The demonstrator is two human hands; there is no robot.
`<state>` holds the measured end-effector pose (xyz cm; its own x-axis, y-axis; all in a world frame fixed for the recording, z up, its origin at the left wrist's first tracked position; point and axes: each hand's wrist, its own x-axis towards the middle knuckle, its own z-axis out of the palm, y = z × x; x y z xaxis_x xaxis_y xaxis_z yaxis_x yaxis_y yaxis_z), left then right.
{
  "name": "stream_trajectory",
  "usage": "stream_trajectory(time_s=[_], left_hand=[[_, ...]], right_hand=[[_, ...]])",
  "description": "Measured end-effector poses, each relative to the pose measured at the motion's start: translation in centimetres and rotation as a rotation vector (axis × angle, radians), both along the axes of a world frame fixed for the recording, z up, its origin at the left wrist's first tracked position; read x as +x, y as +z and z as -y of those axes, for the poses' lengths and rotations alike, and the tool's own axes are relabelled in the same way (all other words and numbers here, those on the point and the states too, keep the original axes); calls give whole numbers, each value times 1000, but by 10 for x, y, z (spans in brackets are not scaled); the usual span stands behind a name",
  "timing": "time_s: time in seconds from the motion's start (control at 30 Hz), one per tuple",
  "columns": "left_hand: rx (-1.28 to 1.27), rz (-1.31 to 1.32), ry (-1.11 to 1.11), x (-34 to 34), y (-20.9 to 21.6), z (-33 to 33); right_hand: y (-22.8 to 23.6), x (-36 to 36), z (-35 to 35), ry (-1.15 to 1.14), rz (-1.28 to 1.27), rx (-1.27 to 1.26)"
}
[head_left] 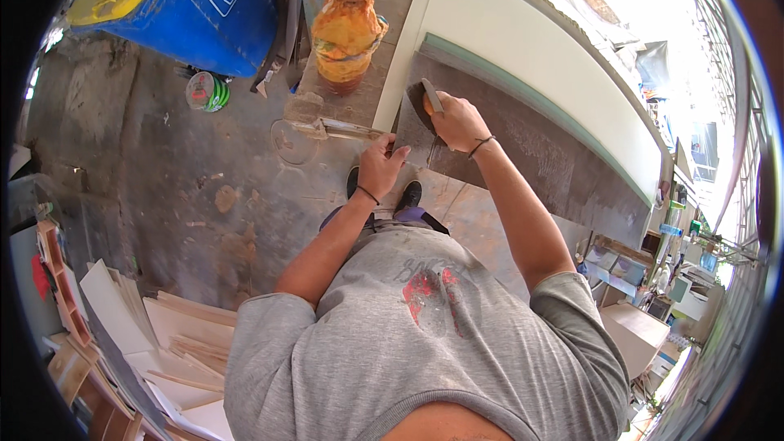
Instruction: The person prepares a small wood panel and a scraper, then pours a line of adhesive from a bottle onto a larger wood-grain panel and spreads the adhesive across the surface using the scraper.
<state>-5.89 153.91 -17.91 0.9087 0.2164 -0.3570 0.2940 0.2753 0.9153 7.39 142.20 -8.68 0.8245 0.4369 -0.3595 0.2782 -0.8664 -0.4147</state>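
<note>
A dark brown laminate-like sheet lies across the work table in front of me, over a larger cream-white board. A pale green strip runs along its far side. My left hand grips the sheet's left near corner, thumb on top; its other fingers are partly hidden. In my right hand is a small hand tool with a flat grey piece, an orange part and a dark rounded part. It rests over the sheet's left end; its exact kind is unclear.
A glue-crusted orange jug stands on the table's left end. Beyond are a blue bin with a yellow lid and a green can on the floor. Board offcuts lean at lower left. Cluttered shelves stand at right.
</note>
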Motion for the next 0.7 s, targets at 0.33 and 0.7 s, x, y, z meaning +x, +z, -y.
stream_trajectory(time_s=[0.33,0.7], left_hand=[[72,-3,-36,-1,-13,-2],[-358,-75,63,-17,-33,-8]], right_hand=[[29,-12,-30,308,-35,-12],[53,-32,32,354,276,-134]])
